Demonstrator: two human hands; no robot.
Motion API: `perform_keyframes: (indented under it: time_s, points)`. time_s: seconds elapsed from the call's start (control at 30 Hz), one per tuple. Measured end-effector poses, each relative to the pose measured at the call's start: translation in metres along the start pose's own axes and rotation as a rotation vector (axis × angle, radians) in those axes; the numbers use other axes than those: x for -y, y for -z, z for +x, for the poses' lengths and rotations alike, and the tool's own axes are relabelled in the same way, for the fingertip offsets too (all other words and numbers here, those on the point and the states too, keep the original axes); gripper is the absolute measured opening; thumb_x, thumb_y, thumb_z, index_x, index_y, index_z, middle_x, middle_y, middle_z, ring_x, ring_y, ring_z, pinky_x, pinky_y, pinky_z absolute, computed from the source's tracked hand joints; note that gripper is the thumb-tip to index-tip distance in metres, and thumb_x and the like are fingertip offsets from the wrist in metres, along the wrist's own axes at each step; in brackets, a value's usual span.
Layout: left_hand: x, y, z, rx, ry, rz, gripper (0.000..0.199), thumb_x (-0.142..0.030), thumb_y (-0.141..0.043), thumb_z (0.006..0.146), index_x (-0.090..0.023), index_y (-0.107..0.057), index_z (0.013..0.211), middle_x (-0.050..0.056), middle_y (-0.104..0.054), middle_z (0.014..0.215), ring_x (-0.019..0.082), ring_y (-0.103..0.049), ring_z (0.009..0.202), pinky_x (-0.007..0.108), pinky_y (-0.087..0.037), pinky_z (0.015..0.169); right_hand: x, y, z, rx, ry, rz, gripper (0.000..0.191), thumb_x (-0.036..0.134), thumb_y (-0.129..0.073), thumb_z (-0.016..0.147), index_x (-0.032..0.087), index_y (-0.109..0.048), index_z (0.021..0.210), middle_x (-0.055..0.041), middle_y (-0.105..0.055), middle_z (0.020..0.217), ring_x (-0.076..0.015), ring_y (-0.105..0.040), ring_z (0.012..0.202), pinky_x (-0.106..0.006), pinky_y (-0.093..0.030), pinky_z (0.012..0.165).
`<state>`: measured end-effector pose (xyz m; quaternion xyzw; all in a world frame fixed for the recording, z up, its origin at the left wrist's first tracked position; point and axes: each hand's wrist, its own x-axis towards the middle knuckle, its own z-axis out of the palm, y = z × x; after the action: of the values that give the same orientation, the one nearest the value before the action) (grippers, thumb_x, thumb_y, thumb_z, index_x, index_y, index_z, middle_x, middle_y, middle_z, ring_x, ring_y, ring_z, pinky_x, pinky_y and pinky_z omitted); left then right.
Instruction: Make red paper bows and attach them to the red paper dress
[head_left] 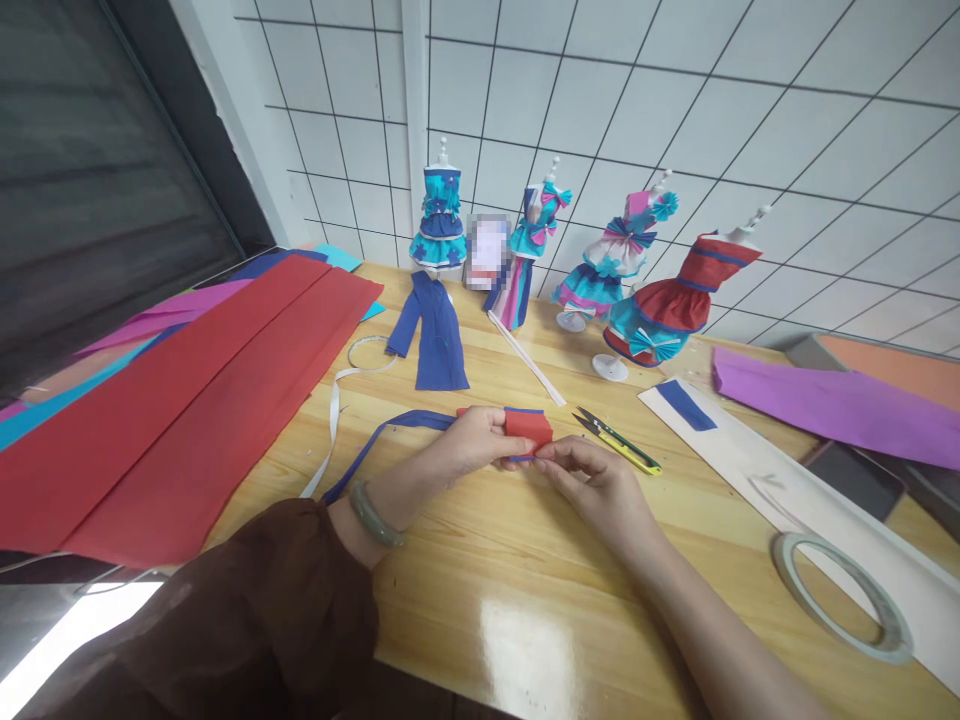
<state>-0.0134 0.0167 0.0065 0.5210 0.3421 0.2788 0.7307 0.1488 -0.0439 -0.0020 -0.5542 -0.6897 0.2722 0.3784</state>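
Note:
Between my two hands is a small red piece (528, 430) with blue along its upper and lower edges. My left hand (480, 440) grips it from the left, thumb lying across its front. At its lower right corner, the thumb and forefinger of my right hand (581, 475) pinch the edge. A long blue strip (409, 418) trails leftward from my left hand, over the wooden table (465, 560). Yellow-handled snips (622, 442) lie just right of the red piece.
Four small dress forms stand at the back, one in a red dress (679, 290). Red sheets (225, 380) cover the left side. Blue pieces (442, 340) lie behind my hands. On the right are a tape roll (784, 560), a white strip (735, 470) and purple paper (825, 400).

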Motion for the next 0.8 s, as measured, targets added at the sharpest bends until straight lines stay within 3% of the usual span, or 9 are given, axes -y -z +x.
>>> perform_keyframes:
  time_s: [0.33,0.67,0.8]
  points:
    - [0.0028,0.0018,0.0011,0.019,-0.019,0.01,0.03,-0.026,-0.068,0.062,-0.006,-0.063,0.085,0.003,-0.058,0.061,0.008,-0.05,0.054,0.02,-0.036,0.051,-0.004,-0.0012,0.0,-0.017,-0.009,0.051,0.009,0.026,-0.058,0.077,0.018,-0.061,0.08,-0.0038,-0.063,0.075,-0.0144,-0.057,0.064,-0.026,-0.046,0.059]
    - [0.0079,0.0073,0.0027,0.028,0.006,-0.046,0.031,-0.022,-0.068,0.061,-0.008,-0.065,0.088,0.008,-0.063,0.079,0.008,-0.052,0.062,0.021,-0.038,0.058,0.0014,0.0012,0.0004,-0.03,0.139,-0.041,0.01,0.026,-0.053,0.081,0.021,-0.061,0.085,-0.0045,-0.061,0.077,-0.0157,-0.056,0.067,-0.03,-0.046,0.064]
    - [0.0068,0.0073,0.0022,0.075,0.037,-0.132,0.029,-0.022,-0.07,0.059,-0.009,-0.065,0.085,0.006,-0.062,0.077,0.008,-0.053,0.062,0.022,-0.039,0.059,0.0022,0.0019,0.0004,-0.034,0.189,-0.051,0.011,0.023,-0.054,0.081,0.022,-0.062,0.087,-0.0046,-0.061,0.078,-0.0162,-0.057,0.069,-0.03,-0.047,0.066]
